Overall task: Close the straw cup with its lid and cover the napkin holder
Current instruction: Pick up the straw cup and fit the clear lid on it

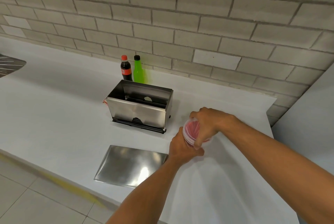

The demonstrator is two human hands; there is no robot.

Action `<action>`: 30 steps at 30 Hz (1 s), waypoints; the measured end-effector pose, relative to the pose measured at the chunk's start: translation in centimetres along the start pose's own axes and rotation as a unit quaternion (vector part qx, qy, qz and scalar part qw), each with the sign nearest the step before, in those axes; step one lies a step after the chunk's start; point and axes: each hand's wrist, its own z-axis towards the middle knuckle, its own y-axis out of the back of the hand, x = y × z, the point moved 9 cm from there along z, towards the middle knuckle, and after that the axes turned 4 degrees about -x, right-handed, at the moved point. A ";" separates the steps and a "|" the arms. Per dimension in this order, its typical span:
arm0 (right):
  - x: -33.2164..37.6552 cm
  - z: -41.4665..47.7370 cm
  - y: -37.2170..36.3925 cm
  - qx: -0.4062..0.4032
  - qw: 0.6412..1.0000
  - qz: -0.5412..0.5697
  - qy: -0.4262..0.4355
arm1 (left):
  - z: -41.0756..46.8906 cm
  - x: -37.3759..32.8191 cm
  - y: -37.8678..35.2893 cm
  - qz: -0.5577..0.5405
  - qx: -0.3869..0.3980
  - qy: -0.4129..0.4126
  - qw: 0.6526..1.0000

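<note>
Nearest to us, at the front edge of the white worktop (54,115): one flat steel cover (130,164) for the napkin holder, lying face up, off the holder, its right corner just beside our left wrist.

Next, right of centre: one clear straw cup (192,131) packed with red straws, tipped so its mouth faces left toward us. Our left hand (182,148) grasps it from below, fingers wrapped around its lower side. Our right hand (207,124) is closed over the top and right of the cup, fingers curled around the rim. A clear lid (188,136) appears to sit at the cup's mouth under those fingers; we cannot tell whether it is pressed fully home. Whether the cup rests on the worktop or is held just above it, we cannot tell.

Behind the cover, mid-worktop: one steel napkin holder (139,111), rectangular, open at the top, with a notch cut in the front wall and another in the rear wall.

Just behind the holder, near the brick wall (180,16): one dark cola bottle (126,69) with a red cap, upright; one green bottle (138,71) with a black cap, upright, just beside it on the right.

Far left edge: part of a dark sink (9,66).
</note>
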 end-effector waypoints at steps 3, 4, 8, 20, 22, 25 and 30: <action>0.3 -0.2 0.5 -0.021 0.999 -0.002 -0.026 | 0.0 0.2 -0.1 0.002 -0.004 0.001 1.000; 0.4 -0.2 0.4 -0.020 0.999 -0.005 -0.030 | 0.0 0.2 -0.1 0.003 -0.002 -0.002 1.000; 0.1 -0.2 -0.6 0.037 0.999 0.004 -0.024 | 0.0 -0.1 -0.2 0.008 -0.003 -0.012 1.000; 0.4 -0.8 0.3 -0.008 1.000 -0.002 0.006 | -1.0 -0.3 -0.3 -0.015 -0.019 0.004 1.000; 0.4 -0.8 0.2 -0.003 1.000 -0.001 0.000 | -1.0 -0.5 -0.3 -0.008 -0.012 0.009 1.000; 0.6 -0.9 -0.2 0.011 1.000 -0.006 -0.011 | -1.2 -1.0 -0.1 -0.004 0.011 0.022 1.000; 2.5 -1.0 0.1 -0.010 0.999 -0.036 0.022 | -1.6 -0.3 1.6 0.025 0.045 0.030 0.998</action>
